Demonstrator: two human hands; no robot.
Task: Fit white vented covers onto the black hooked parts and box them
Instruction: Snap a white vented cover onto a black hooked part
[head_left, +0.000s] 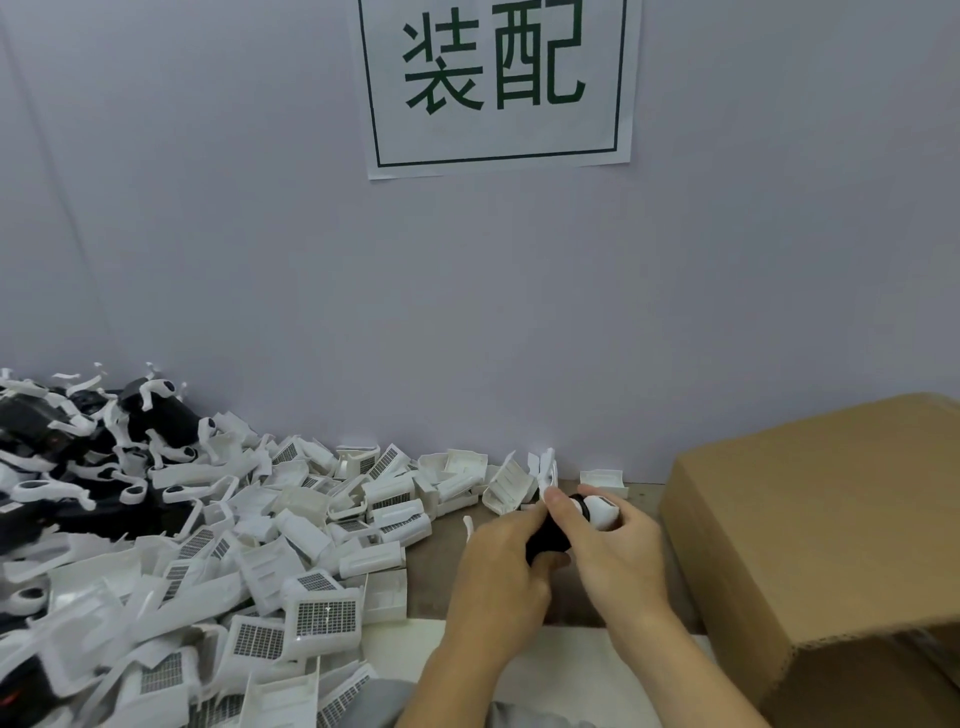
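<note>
While both hands pinch one black hooked part (548, 535) betw. curled fingers, left hand (501, 566) and right hand (615, 545) seat its white vented cover (602, 512) at the fingertips; uneven pressure could misalign it.

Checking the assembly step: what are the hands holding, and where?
Both hands share one black part: left hand on its near end, right hand around its white-tipped far end.
</note>
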